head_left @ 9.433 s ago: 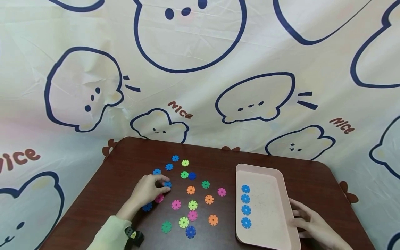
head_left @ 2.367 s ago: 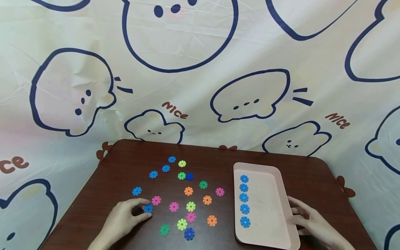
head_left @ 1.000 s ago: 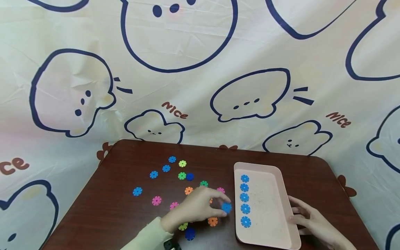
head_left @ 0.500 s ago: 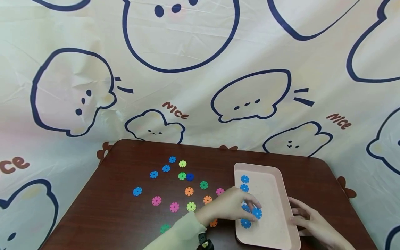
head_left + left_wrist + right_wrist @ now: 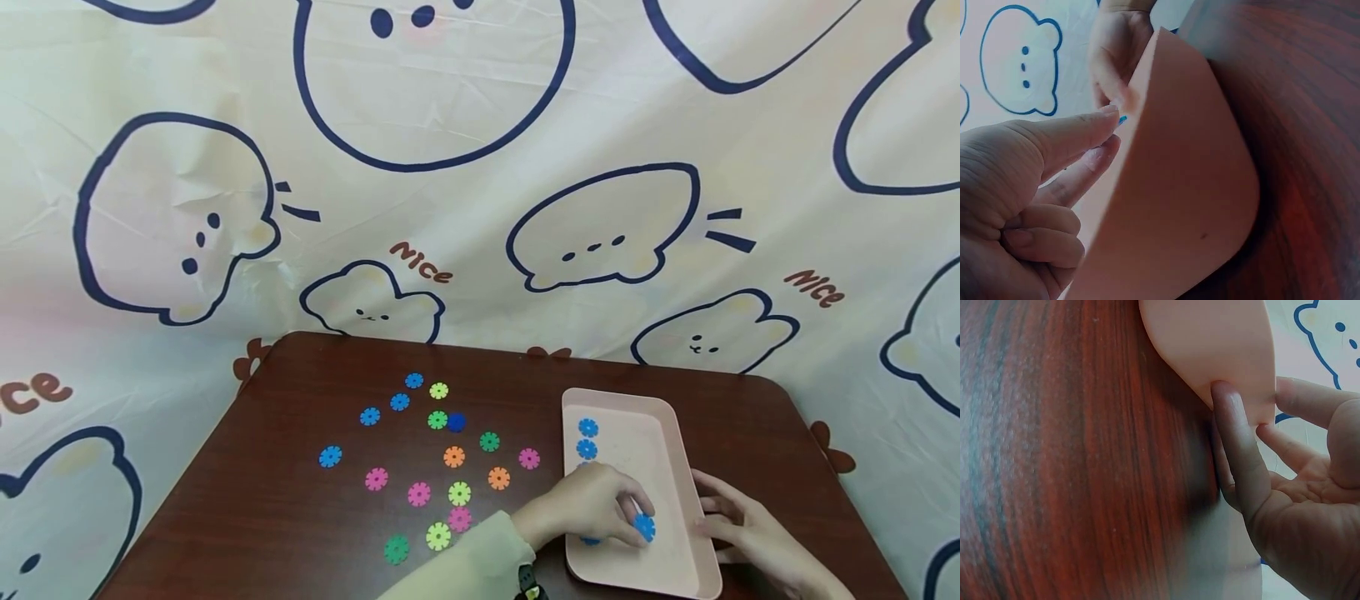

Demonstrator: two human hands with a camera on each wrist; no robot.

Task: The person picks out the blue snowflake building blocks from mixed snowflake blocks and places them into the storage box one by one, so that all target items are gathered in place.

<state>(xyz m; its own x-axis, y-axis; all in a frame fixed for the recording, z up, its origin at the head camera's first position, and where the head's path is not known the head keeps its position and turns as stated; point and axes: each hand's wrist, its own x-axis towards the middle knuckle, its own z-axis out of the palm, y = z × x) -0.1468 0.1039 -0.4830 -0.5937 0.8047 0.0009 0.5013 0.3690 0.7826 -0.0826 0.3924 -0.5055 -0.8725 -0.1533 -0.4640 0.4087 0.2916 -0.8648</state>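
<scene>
Table (image 5: 262, 517): scattered multicoloured discs (image 5: 419, 494) lie left of the tray (image 5: 633, 425).
In the way: left hand (image 5: 596, 504) hides part of the blue row (image 5: 587, 449).
Left wrist view: thumb and finger pinch a blue disc (image 5: 644, 527), seen edge-on.
Right wrist view: right hand's (image 5: 738, 529) loose fingers touch the tray's outer wall.
Tray: blue row lies along its left side; pinched disc is over its floor, beside the row.

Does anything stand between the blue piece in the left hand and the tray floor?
Nothing visible does: the left hand pinches the blue piece over a bare part of the tray, right of the blue row, which the hand partly hides. Floor contact is unclear.
</scene>
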